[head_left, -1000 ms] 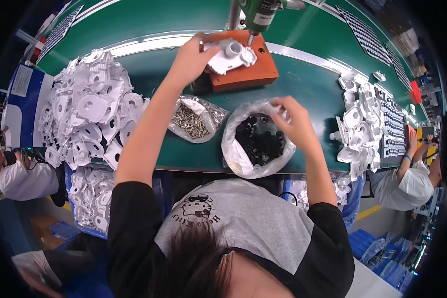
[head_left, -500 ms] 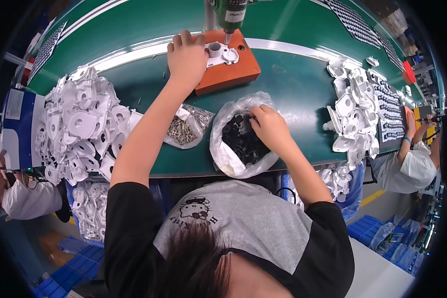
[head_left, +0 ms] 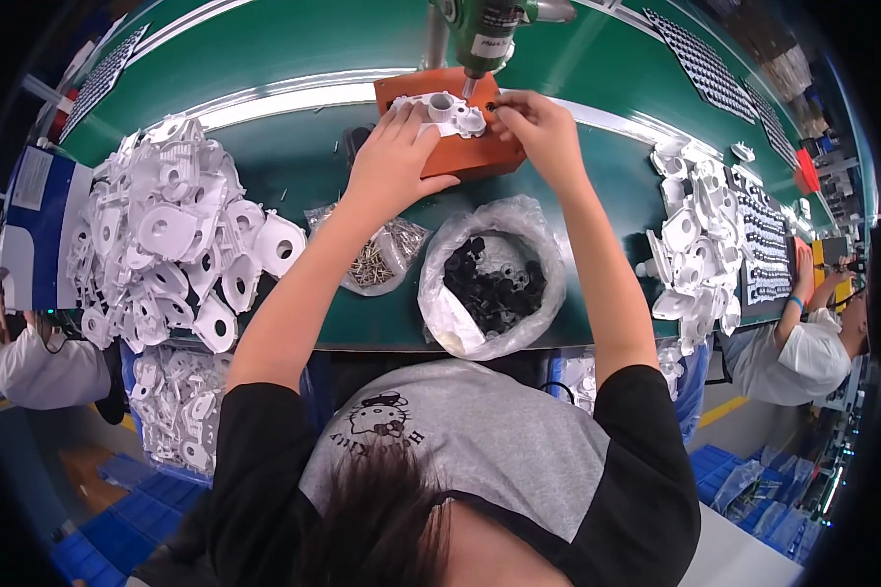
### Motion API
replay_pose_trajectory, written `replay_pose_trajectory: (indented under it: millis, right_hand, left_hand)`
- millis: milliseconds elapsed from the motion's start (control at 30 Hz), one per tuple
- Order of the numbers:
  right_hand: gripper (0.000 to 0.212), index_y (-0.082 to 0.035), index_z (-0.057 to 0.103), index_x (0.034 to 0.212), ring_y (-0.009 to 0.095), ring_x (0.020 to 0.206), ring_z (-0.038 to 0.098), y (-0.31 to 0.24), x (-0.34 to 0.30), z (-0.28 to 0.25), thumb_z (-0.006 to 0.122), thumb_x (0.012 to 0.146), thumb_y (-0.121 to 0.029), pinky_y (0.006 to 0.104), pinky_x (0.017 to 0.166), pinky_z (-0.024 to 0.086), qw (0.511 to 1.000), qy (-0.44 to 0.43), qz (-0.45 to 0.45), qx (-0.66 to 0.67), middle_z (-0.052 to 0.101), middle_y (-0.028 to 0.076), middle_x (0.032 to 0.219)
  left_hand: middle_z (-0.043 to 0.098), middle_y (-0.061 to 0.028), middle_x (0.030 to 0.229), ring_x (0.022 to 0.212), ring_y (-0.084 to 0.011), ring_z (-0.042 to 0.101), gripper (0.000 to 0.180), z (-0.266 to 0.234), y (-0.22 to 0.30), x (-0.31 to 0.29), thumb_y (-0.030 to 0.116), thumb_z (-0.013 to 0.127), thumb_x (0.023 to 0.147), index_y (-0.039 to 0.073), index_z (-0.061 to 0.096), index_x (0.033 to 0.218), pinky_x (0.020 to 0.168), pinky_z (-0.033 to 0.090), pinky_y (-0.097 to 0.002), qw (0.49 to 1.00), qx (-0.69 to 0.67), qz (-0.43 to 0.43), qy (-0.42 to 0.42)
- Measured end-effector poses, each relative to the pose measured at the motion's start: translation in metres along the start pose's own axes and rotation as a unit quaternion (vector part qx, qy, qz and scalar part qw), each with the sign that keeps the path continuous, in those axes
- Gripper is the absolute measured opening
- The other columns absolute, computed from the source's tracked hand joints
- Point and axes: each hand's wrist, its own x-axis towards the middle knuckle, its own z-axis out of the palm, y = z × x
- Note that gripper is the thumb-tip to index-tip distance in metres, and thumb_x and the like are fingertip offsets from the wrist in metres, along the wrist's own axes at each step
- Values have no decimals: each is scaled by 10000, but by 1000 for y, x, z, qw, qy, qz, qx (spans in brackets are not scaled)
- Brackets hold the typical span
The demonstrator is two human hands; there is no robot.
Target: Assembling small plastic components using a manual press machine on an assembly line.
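Observation:
A white plastic part (head_left: pixel 441 106) with a round raised collar lies on an orange block (head_left: pixel 489 161). My left hand (head_left: pixel 394 161) rests over the part's left end with its fingers stretched out and the thumb apart. From the right, my right hand (head_left: pixel 541 135) reaches the block's upper right, its fingertips pinched beside the part's right end; whatever lies between them is too small to make out. Just above the part hangs the metal tip of a green driver tool (head_left: pixel 484 44). Near me stands a clear plastic bag (head_left: pixel 548 293) of small black parts (head_left: pixel 494 298).
A bag of metal screws (head_left: pixel 370 266) lies left of the black parts. White plastic parts are heaped at the left (head_left: pixel 166 230) and right (head_left: pixel 690 235). A dark tray (head_left: pixel 765 230) of small parts lies farther right, near a co-worker's hand (head_left: pixel 803 274). Blue bins stand below the table.
My right hand has left the bag of black parts and moved up to the orange block. My left hand has slid from the block's far edge down over the white part.

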Motion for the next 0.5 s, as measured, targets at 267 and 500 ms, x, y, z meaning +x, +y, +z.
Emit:
replay_pose_trajectory:
  millis: [267, 500]
  right_hand:
    - [140, 15, 669, 798, 279, 907, 583, 32, 37, 29, 671, 728, -106, 348, 764, 479, 967, 18, -207, -146, 614, 110, 925]
    - [100, 19, 653, 810, 272, 812, 601, 29, 28, 34, 661, 743, -54, 333, 708, 491, 940, 29, -258, -222, 631, 118, 903]
  left_hand:
    - [505, -184, 1243, 1209, -348, 440, 568, 1, 0, -1, 426, 727, 683, 43, 531, 1054, 1030, 347, -443, 1000, -21, -13, 12]
    - [511, -168, 1237, 1178, -335, 465, 572, 4, -3, -4, 437, 733, 668, 53, 531, 1041, 1018, 360, -441, 1000, -14, -12, 24]
